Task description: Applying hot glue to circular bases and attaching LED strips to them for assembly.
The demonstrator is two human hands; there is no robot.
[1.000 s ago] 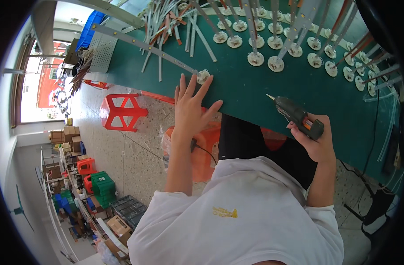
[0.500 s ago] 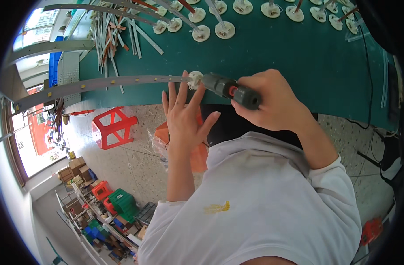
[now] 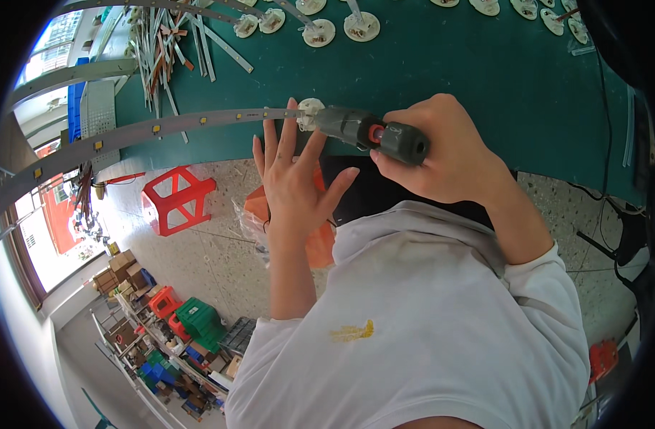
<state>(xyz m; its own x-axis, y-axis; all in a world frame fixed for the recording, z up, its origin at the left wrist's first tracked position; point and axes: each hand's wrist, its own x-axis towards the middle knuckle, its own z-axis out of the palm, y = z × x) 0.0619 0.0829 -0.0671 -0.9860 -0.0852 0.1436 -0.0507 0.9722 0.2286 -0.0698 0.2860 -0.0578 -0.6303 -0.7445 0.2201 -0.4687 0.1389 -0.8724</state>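
Gripping a dark hot-glue gun [image 3: 349, 127], the right hand [image 3: 442, 154] holds its nose against or just over a round white base [image 3: 309, 106] near the green tabletop's [image 3: 442, 71] front edge, while the left hand [image 3: 293, 186] has its fingers spread wide beside that base. Similar strip-bearing bases [image 3: 362, 27] farther back look already joined; this one seems mid-gluing, though the nozzle tip is hidden. The gun points leftward, and the LED strip's [image 3: 155, 130] long axis runs left, apparently rising toward the camera.
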